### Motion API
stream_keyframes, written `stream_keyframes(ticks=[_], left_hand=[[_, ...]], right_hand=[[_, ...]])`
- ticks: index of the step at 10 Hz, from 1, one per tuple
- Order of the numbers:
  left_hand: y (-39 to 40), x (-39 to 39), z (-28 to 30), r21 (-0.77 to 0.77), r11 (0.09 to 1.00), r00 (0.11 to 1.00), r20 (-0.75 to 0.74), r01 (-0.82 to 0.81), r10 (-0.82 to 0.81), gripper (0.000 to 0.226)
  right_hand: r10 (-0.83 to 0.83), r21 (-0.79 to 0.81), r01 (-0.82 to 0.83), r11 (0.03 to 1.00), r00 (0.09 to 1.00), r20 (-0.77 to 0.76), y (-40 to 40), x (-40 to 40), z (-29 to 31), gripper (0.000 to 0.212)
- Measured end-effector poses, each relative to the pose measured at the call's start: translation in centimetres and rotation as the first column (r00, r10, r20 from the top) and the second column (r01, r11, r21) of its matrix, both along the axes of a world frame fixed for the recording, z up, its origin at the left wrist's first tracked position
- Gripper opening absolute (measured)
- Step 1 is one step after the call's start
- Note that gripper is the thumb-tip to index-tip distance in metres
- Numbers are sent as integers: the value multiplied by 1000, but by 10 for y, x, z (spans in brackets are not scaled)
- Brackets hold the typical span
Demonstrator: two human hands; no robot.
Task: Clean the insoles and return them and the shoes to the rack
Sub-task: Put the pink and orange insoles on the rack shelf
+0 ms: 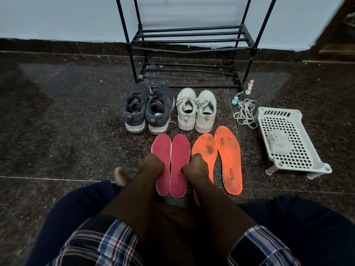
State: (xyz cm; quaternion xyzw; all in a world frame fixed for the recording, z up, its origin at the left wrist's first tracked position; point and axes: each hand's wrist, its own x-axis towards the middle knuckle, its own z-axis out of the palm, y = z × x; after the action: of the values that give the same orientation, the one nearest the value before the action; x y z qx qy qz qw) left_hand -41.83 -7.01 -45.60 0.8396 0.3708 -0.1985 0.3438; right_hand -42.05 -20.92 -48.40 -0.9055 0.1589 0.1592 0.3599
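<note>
Two pink insoles lie side by side on the dark floor, the left one (162, 148) and the right one (179, 150). My left hand (153, 167) curls over the left pink insole's middle and grips it. My right hand (197, 167) grips the right pink insole at its right edge, thumb on top. Two stained orange insoles (228, 160) lie to the right; the nearer one passes partly under my right hand. Behind them stand a dark grey pair of shoes (148, 108) and a white pair (196, 110). The black metal rack (188, 35) stands against the wall, its shelves bare.
A white perforated plastic stand (299, 162) sits at the right with a crumpled white cloth (278, 143) on it. Loose grey laces (245, 114) and small bottles (249, 87) lie beside the rack's right foot. My knees and bare foot (119, 175) fill the near floor.
</note>
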Motion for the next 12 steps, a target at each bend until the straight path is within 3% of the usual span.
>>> stream_keyframes(ticks=[2,4,5,6,8,10,12], left_hand=[[2,-9,10,6,994,994,16,113,-113,37],[1,-7,2,-150,987,993,110,54,-37,19],[-4,-13,16,-350,935,974,192,-49,123,21],[-8,-12,31,-530,847,938,268,-46,219,23],[-5,-8,66,-780,625,875,287,-23,390,29],[8,-12,109,-877,471,897,282,97,340,48],[23,17,131,-850,503,851,374,157,367,56]], right_hand=[[-66,232,61,971,998,13,-5,3,2,8],[-173,402,160,902,985,-2,-27,9,11,14],[-244,518,206,830,970,6,-41,11,26,16],[-297,658,253,709,954,-47,-48,13,49,15],[-322,764,254,593,945,-65,-45,15,95,18],[-154,889,185,420,979,-131,-36,11,147,41],[-198,924,145,354,977,-77,-26,35,177,40]])
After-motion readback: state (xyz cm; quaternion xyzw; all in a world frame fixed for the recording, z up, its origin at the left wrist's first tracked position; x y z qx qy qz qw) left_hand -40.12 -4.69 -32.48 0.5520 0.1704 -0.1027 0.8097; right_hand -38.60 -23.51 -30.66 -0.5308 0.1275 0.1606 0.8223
